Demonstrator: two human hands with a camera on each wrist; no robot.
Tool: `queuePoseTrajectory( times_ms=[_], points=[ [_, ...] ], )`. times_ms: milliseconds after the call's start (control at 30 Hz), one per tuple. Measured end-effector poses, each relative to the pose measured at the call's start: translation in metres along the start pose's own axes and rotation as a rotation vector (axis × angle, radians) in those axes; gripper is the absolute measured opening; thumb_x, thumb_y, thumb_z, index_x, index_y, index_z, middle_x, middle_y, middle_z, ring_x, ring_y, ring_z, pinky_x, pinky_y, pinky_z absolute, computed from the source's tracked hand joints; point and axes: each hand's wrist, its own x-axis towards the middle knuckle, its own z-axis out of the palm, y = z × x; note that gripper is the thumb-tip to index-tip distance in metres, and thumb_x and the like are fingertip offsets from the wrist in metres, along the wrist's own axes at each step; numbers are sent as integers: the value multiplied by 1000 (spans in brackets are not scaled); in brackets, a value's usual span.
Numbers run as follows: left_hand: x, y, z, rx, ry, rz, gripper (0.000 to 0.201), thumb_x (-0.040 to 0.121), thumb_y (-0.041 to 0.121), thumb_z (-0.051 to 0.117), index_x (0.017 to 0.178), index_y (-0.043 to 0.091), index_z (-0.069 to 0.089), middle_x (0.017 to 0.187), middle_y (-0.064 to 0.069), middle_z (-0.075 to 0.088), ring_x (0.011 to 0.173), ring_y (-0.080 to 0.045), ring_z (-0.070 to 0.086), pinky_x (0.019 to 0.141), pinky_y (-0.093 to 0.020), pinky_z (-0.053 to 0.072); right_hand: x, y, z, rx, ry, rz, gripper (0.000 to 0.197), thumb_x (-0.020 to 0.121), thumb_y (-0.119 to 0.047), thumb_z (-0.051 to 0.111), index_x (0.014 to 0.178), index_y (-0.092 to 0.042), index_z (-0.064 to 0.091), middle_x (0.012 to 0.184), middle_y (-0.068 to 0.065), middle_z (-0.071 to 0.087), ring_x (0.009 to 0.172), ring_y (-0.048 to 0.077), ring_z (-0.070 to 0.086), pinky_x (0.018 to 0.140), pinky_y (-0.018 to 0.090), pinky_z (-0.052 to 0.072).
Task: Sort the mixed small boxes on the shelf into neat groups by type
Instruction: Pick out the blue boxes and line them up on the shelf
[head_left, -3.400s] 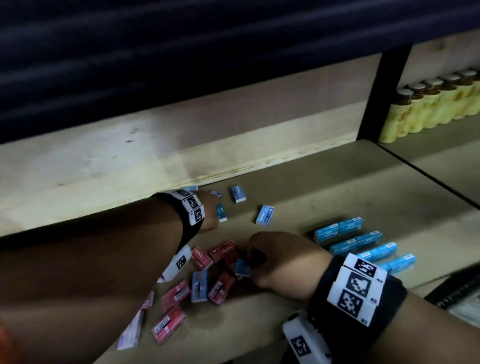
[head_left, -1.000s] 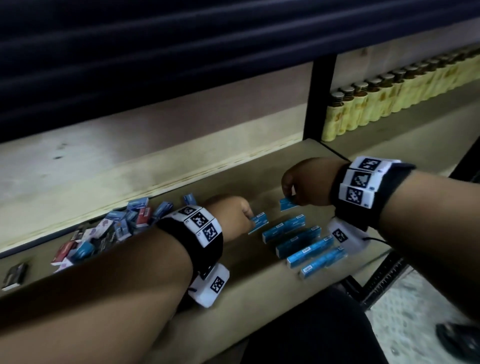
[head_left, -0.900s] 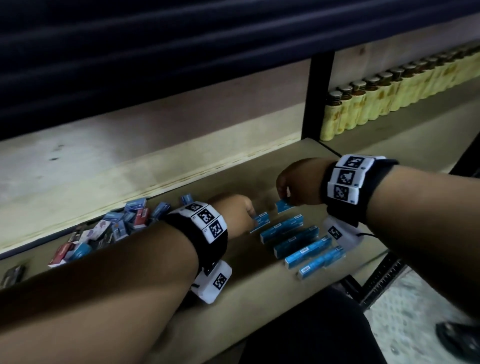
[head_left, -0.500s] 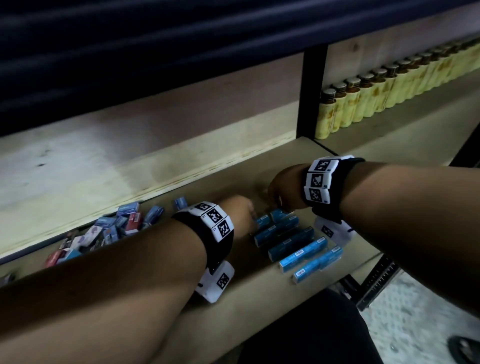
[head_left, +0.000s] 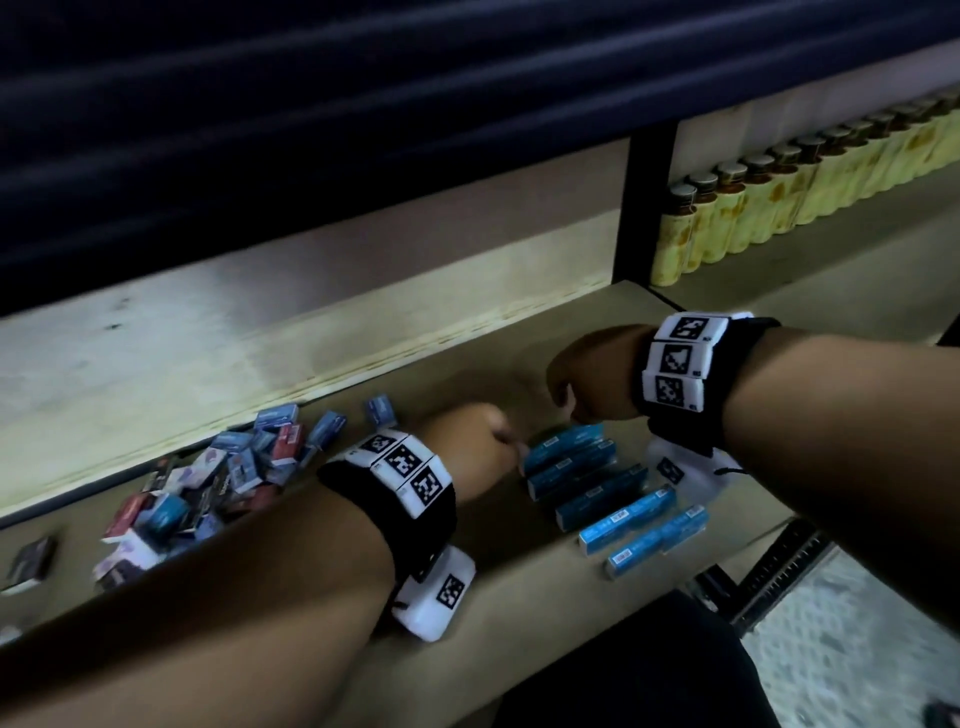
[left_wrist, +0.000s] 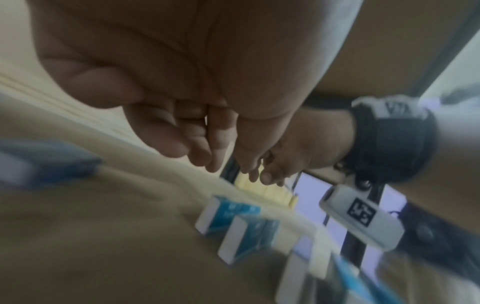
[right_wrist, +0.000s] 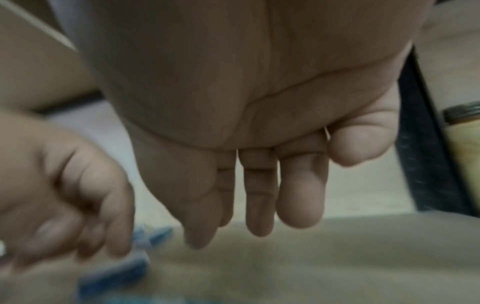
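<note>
Sitting on a tan wooden shelf (head_left: 291, 613) under a dark corrugated shutter (head_left: 363, 104): neat rows of light-blue rectangular boxes (head_left: 597, 483) at the right front, jumbled pile of mixed red, blue and white small boxes (head_left: 208, 493) at the left. Standing in the next bay past a black upright post (head_left: 644, 208): row of yellow-labelled capped bottles (head_left: 779, 192). Hovering at the rows' left end: left hand (head_left: 467, 452), fingers curled, nothing in them. Hanging above the back row: right hand (head_left: 592, 379), fingers relaxed and straight, holding nothing. Blurring heavily in both wrist views; box print unreadable. Cutting off the pile's near edge: left forearm.
</note>
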Motion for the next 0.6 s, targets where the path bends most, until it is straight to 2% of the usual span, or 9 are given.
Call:
queuePoseTrajectory(
  times_ms=[67,133,200,300,367,400,467,533,600],
  points=[
    [-15,-14,-3,-31,14,-17,18,88,49,64,79,34,64,86,13,67,78,-4,59,64,-21,42,0,-5,-4,-58,30,-49,27,93,-34,63,118,-26,64,94,-9,58,78,14,55,54,17,33],
    [-34,-29,-6,-43,36,-34,20,86,55,62,86,36,67,90,16,68,83,-3,61,72,-25,47,-1,-16,-9,-49,62,-71,26,92,-37,62,117,-33,62,96,-10,57,85,17,58,62,26,40],
    [-54,-43,-8,-31,68,-31,24,84,59,60,93,39,69,89,20,67,82,3,60,71,-23,45,2,-26,-8,-20,96,-82,24,89,-41,63,113,-40,61,97,-11,56,86,16,58,66,28,42],
    [-87,-64,-9,-72,99,-54,18,85,56,61,87,40,70,84,21,67,78,6,61,68,-18,43,8,-46,-6,-6,73,-108,23,88,-44,64,110,-42,59,97,-14,54,86,13,57,65,28,40],
    [-105,-74,-11,-56,119,-58,21,85,57,59,84,39,70,84,18,69,78,5,62,71,-23,49,10,-60,-6,12,58,-122,20,87,-43,65,107,-43,58,96,-15,53,86,12,55,68,28,42],
    [-114,-81,-12,-41,136,-58,25,84,57,56,87,36,70,86,15,70,78,3,62,73,-26,51,11,-70,-8,17,57,-127,19,87,-42,65,105,-44,58,96,-15,53,86,12,56,70,29,43],
    [-129,-96,-14,-44,159,-66,28,85,55,57,92,33,71,88,15,70,81,2,62,75,-27,51,13,-89,-11,25,48,-148,21,88,-39,63,108,-42,60,96,-15,54,86,12,57,72,29,45],
    [-140,-111,-14,-52,178,-78,28,84,57,56,93,36,71,90,20,69,84,5,61,71,-21,46,14,-109,-15,17,40,-176,23,88,-35,62,112,-35,66,97,-10,62,85,16,61,73,30,52],
    [-152,-126,-14,-66,213,-86,37,77,65,49,94,40,71,88,26,67,83,9,60,67,-14,42,17,-130,-18,12,37,-207,23,89,-33,62,110,-27,70,98,-2,66,84,20,64,68,28,52]
  ],
)
